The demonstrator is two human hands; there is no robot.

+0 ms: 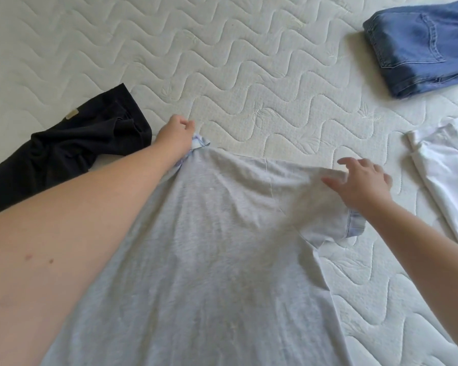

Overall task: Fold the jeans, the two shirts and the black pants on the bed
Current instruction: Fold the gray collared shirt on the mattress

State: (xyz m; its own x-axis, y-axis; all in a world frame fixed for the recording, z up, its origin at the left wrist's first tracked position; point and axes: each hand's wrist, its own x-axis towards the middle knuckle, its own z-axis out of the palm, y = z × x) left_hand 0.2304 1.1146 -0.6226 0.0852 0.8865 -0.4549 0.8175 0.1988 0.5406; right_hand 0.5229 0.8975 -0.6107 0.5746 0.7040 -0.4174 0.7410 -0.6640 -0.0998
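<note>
A light grey shirt (222, 247) with blue sleeve cuffs lies spread on the bed in front of me. My left hand (176, 133) pinches its far left sleeve end. My right hand (360, 180) hovers with spread, relaxed fingers over the far right shoulder and holds nothing. The black pants (72, 149) lie crumpled at the left, just beyond my left forearm. The jeans (421, 46) sit folded at the far right. A white shirt (444, 178) lies at the right edge, partly out of view.
The quilted white mattress (222, 62) stretches bare across the far side and between the garments.
</note>
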